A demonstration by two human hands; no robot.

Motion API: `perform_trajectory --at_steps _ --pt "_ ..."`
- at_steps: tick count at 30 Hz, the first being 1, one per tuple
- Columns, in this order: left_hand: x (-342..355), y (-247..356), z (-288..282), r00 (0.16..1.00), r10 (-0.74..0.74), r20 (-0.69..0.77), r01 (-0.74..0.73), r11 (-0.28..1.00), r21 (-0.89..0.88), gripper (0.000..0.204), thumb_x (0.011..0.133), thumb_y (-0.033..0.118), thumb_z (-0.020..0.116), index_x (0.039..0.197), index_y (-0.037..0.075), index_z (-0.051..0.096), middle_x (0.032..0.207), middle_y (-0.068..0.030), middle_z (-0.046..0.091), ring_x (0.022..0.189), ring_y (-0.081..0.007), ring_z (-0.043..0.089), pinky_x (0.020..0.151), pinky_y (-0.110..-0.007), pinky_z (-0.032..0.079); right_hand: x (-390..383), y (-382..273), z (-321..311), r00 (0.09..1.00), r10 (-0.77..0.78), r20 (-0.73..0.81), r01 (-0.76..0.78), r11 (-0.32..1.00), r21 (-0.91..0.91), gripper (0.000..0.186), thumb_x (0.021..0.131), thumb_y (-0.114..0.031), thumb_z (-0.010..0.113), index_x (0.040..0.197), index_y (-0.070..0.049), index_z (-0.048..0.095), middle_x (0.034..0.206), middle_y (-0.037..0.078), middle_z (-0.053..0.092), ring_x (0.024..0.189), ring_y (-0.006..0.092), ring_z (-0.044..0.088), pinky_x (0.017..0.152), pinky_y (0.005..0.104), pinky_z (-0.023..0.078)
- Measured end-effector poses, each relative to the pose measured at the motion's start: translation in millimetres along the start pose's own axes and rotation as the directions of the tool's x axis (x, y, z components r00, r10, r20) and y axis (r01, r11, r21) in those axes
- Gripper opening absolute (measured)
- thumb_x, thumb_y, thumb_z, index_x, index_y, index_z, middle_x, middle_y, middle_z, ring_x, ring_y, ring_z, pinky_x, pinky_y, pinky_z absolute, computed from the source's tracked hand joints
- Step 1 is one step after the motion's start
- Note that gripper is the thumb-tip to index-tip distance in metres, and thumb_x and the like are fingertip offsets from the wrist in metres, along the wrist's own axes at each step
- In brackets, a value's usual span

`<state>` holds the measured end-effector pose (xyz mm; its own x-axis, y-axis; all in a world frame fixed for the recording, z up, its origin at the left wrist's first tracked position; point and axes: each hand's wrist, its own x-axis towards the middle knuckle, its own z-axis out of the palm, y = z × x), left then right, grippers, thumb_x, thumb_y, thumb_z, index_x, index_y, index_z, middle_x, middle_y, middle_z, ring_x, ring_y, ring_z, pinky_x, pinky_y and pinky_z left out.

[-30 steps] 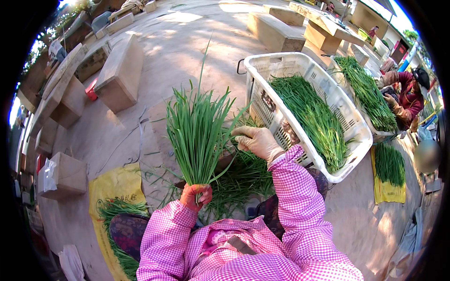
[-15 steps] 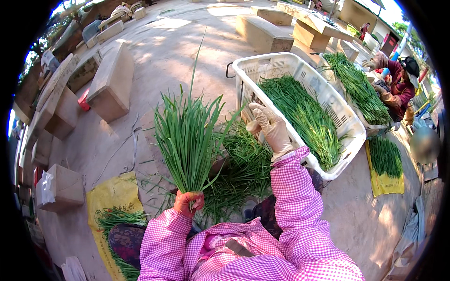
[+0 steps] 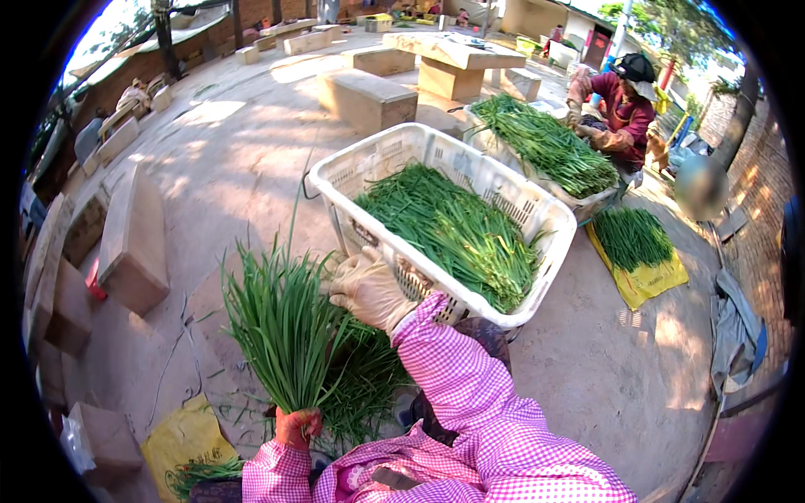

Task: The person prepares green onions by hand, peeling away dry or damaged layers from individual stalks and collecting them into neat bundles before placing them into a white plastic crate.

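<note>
Near left, the orange-gloved left hand (image 3: 298,427) is clenching a long-leaved green bundle (image 3: 281,335); rightward, the cream-gloved right hand (image 3: 373,293) is showing half-bent fingers, hold unclear.

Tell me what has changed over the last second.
The view swung right, so the scene slid left in the picture. The right hand drew away from the green bunch, then back toward its leaves. The left hand kept its grip; the white crate stayed put.

Bright outdoor daylight | sun patches and shade dapple the concrete ground (image 3: 604,360) around me | sky (image 3: 105,38) glares upper left | my chive bunch (image 3: 281,335) looks clear | black fisheye rim, edges bending | round patch (image 3: 702,189) at right blurred
</note>
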<state>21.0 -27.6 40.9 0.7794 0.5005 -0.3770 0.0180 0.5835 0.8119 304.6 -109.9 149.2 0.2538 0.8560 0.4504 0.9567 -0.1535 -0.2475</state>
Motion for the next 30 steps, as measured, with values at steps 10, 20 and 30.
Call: perform_trajectory --at_steps 10,20,30 --pt "18.5 -8.6 -12.9 0.996 0.015 -0.09 -0.029 0.987 -0.159 0.024 0.066 0.0 0.054 0.089 0.001 0.05 0.051 -0.0062 0.044 0.036 -0.0151 0.037 0.036 -0.028 0.03 -6.7 35.5 5.1 0.842 0.488 -0.229 -0.099 0.557 0.824 0.026 0.092 -0.028 0.059 0.09 -0.004 0.068 0.085 0.009 0.068 0.083 0.0169 0.063 0.075 0.0301 0.048" --pt "22.1 16.1 6.9 0.963 0.03 -0.267 -0.058 0.994 -0.096 0.011 0.07 0.004 0.063 0.077 0.002 0.054 0.054 -0.0052 0.048 0.039 -0.015 0.042 0.037 -0.028 0.032 -23.5 -32.5 52.6 0.715 0.051 0.698 -0.56 0.639 0.527 0.043 0.089 -0.047 0.057 0.098 -0.007 0.07 0.082 0.008 0.07 0.075 0.0175 0.066 0.073 0.0309 0.05" --pt "27.5 -12.1 17.0 0.888 0.289 -0.357 -0.108 0.887 0.449 0.047 0.071 0.013 0.074 0.113 0.004 0.055 0.089 -0.0087 0.066 0.076 -0.0199 0.064 0.066 -0.032 0.051 -41.0 -92.2 118.9 0.865 -0.014 0.502 -0.502 -0.084 0.861 0.073 0.081 -0.039 0.072 0.135 -0.003 0.039 0.125 0.008 0.054 0.109 0.0183 0.054 0.095 0.0318 0.042"
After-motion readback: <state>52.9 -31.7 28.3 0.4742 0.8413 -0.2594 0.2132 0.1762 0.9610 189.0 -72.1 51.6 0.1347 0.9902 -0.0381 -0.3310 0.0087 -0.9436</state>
